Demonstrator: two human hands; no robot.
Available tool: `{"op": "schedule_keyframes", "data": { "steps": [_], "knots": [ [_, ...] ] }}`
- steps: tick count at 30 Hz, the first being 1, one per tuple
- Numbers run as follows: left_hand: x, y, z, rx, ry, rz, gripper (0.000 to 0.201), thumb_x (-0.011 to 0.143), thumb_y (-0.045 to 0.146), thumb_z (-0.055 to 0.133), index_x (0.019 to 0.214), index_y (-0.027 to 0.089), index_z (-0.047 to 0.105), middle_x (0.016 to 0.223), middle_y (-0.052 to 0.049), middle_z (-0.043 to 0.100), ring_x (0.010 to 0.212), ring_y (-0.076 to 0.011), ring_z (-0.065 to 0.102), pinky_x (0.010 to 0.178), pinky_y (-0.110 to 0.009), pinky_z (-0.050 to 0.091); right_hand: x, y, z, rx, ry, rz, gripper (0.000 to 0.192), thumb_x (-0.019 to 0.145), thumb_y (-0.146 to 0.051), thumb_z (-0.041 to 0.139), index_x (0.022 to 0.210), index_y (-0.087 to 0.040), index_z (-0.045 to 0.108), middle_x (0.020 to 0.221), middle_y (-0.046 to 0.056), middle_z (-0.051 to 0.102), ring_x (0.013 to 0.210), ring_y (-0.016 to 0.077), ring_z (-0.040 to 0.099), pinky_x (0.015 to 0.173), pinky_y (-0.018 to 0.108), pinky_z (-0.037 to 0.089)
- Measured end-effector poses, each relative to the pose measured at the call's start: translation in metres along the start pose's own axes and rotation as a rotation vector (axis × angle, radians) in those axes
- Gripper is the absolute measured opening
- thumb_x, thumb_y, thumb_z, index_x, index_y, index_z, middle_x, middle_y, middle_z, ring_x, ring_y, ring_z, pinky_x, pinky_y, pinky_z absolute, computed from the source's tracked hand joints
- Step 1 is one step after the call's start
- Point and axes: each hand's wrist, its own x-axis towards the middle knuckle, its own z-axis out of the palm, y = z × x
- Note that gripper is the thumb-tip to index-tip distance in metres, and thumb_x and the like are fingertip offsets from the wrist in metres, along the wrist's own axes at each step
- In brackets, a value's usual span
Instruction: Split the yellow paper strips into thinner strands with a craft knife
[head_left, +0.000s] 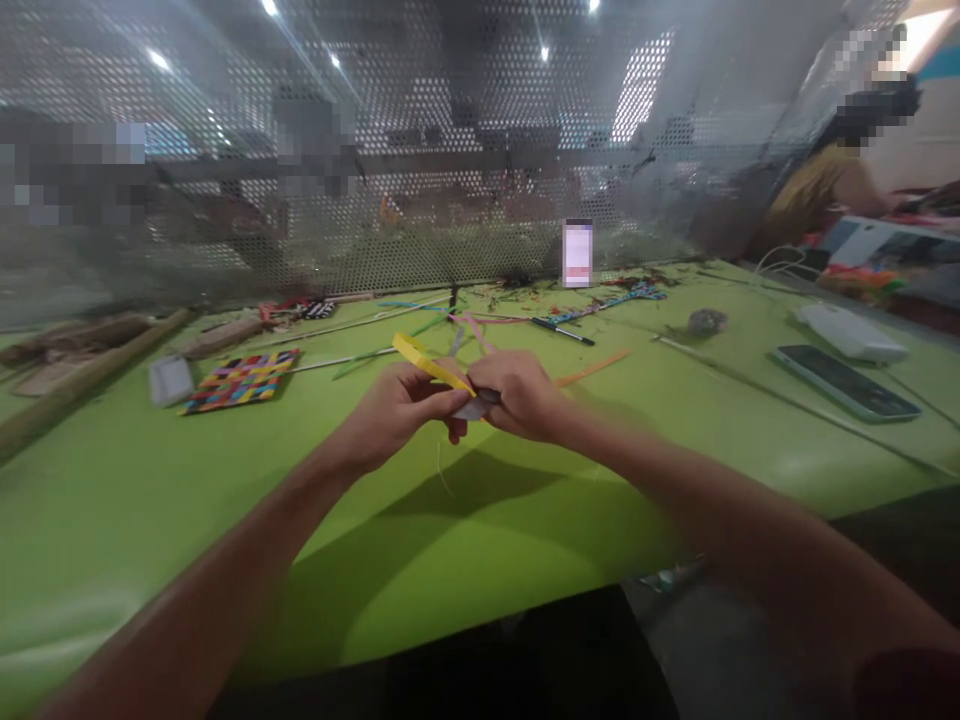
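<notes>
One strip [429, 366], likely light and bendy, is in my left grip's [397, 408] pinch; right grip [523, 395], I can't tell; I'd hold strip edges.

The table [150, 500] offers room at near left and just nearer than the left hand [405, 408] and right hand [521, 392]. Mat [244, 382] and phone [844, 382] obstruct farther left and right; mesh [450, 200] walls off the far side.

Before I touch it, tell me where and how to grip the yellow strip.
Pinch the yellow strip by its raised outer end, probably from the far side: that end juts up beyond the left hand, while the other lies down by the right hand. Its flat faces should suit a two-sided pinch.
</notes>
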Motion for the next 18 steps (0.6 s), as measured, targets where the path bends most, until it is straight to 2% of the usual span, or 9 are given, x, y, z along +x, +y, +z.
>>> {"op": "schedule_keyframes", "data": {
  "steps": [9,15,18],
  "knots": [
    [0.000,-0.007,-0.002,-0.060,-0.034,0.049,0.011,0.085,0.028,0.070,0.081,0.018,0.072,0.077,-0.001,0.061,0.063,-0.0135,0.060,0.061,-0.026,0.052,0.001,-0.005,-0.002,0.070,-0.013,0.041,0.015,0.077,-0.009,0.052,0.064,-0.015,0.056,0.063,0.000,0.057,0.060,0.0095,0.048,0.065,0.021,0.035],
    [0.000,-0.010,-0.001,-0.094,-0.015,0.060,0.014,0.084,0.031,0.073,0.081,0.018,0.072,0.077,-0.002,0.062,0.062,-0.0138,0.058,0.057,-0.026,0.050,0.002,-0.004,-0.001,-0.006,-0.028,0.048,0.016,0.075,-0.009,0.053,0.060,-0.016,0.048,0.059,0.000,0.052,0.058,0.0096,0.043,0.061,0.022,0.031],
    [0.000,-0.011,-0.001,-0.125,-0.024,0.060,0.010,0.084,0.029,0.072,0.083,0.018,0.073,0.078,-0.002,0.062,0.063,-0.0133,0.058,0.058,-0.026,0.050,0.001,-0.004,-0.001,0.000,-0.011,0.046,0.015,0.075,-0.010,0.053,0.061,-0.016,0.050,0.060,0.000,0.053,0.058,0.0097,0.043,0.061,0.022,0.031]
  ]
}}
